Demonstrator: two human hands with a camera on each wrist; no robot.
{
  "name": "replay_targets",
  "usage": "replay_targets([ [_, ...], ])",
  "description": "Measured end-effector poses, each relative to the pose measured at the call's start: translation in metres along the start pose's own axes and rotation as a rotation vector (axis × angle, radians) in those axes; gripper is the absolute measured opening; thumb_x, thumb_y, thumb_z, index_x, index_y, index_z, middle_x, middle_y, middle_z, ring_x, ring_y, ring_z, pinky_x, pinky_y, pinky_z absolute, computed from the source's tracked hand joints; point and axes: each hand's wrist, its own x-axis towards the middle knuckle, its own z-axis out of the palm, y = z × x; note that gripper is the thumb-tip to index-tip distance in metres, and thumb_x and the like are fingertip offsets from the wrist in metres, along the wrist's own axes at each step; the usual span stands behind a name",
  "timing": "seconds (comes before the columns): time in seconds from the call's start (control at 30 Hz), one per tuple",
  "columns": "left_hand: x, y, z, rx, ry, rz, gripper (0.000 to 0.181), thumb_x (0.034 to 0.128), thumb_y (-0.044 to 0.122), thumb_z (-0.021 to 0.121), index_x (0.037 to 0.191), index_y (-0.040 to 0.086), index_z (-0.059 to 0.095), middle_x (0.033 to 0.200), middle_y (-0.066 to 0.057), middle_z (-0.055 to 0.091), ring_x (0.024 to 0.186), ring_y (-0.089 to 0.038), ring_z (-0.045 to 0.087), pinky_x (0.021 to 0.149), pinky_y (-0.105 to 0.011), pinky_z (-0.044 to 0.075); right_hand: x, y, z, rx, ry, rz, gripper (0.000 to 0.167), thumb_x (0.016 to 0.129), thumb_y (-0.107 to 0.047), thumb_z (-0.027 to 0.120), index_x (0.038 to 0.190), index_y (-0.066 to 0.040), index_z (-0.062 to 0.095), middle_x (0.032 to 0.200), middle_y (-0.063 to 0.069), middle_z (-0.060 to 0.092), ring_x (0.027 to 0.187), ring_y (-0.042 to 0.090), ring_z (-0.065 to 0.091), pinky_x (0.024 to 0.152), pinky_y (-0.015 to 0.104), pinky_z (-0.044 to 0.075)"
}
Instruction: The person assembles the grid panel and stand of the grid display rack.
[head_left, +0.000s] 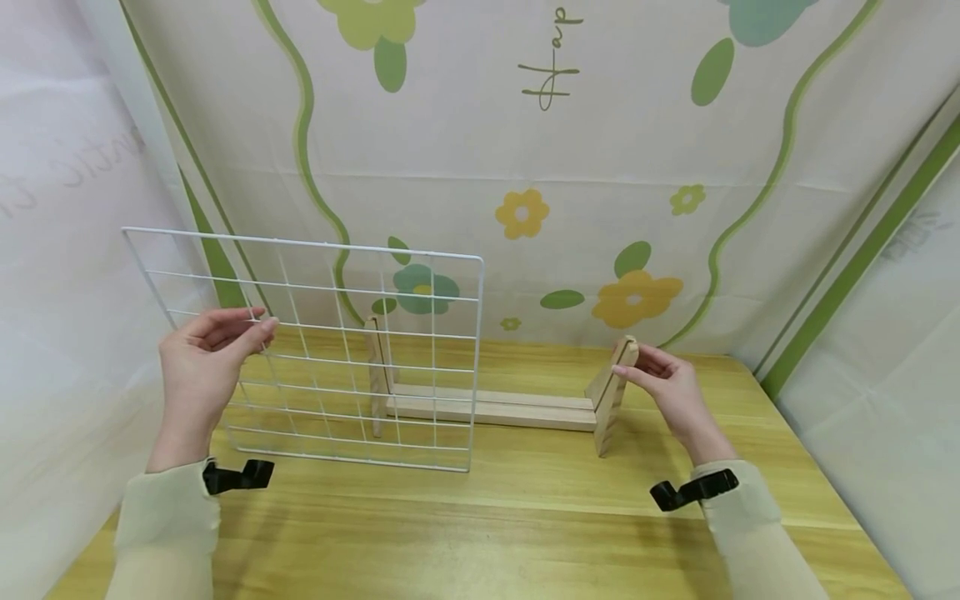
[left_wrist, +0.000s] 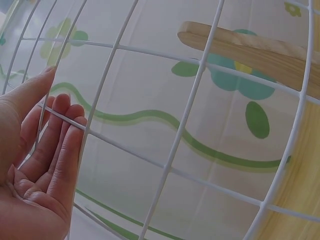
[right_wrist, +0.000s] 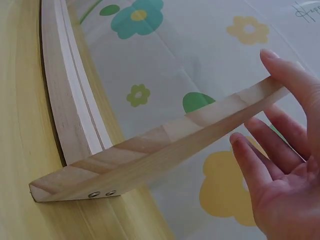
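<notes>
On the left, my left hand (head_left: 202,362) pinches a wire of a white wire grid panel (head_left: 342,328). The left wrist view has its thumb and curled fingers around the wires (left_wrist: 111,56). The panel stands nearly upright in front of the left part of a wooden stand (head_left: 525,411); whether its lower edge touches the table, I cannot tell. A grooved crossbar joins the stand's two slotted uprights. At the right upright (head_left: 611,400), my right hand (head_left: 671,392) grips the top end, thumb on one side, fingers on the other. Two screw heads (right_wrist: 94,194) show low on that upright.
The stand rests on a yellow wood-grain table (head_left: 480,533). Behind it hangs a pale cloth (head_left: 600,150) printed with flowers and green wavy lines. Similar sheets close off the left (head_left: 60,250) and right (head_left: 885,350) sides. Each wrist carries a black strap.
</notes>
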Motion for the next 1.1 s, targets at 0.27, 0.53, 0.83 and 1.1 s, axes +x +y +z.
replay_targets([
  [0.27,0.001,0.001,0.000,0.020,-0.010,-0.017,0.030,0.0839,0.002,0.084,0.108,-0.010,0.070,0.091,-0.003,0.076,0.070,-0.013,0.071,0.068,-0.017,0.058,-0.001,0.002,-0.003,0.019,0.010,0.023,0.061,0.094,-0.021,0.078,0.145,0.004,0.052,0.113,-0.008,0.071,0.105,0.007,0.066,0.091,0.018,0.052],
  [0.53,0.002,0.002,0.000,0.074,-0.039,-0.038,0.033,0.0846,0.006,0.085,0.112,-0.007,0.072,0.095,0.000,0.077,0.074,-0.011,0.072,0.071,-0.016,0.057,0.001,0.005,-0.002,-0.027,0.022,0.016,0.062,0.095,-0.025,0.077,0.143,0.005,0.053,0.112,-0.009,0.070,0.105,0.006,0.065,0.089,0.018,0.053],
  [0.83,0.005,0.003,0.002,0.389,-0.038,-0.037,0.040,0.0856,0.020,0.086,0.119,0.003,0.073,0.100,0.013,0.075,0.079,-0.003,0.071,0.073,-0.012,0.054,0.003,0.007,-0.001,-0.021,0.015,0.008,0.061,0.095,-0.024,0.077,0.143,0.005,0.053,0.113,-0.009,0.071,0.105,0.007,0.066,0.089,0.019,0.053],
  [1.1,0.007,0.000,0.012,0.371,-0.035,0.051,0.034,0.0835,0.011,0.087,0.109,-0.005,0.073,0.086,0.006,0.076,0.069,-0.008,0.072,0.063,-0.017,0.057,0.004,0.009,-0.001,-0.015,0.027,-0.006,0.055,0.094,-0.023,0.078,0.138,0.004,0.059,0.109,-0.008,0.072,0.101,0.008,0.067,0.089,0.020,0.054],
])
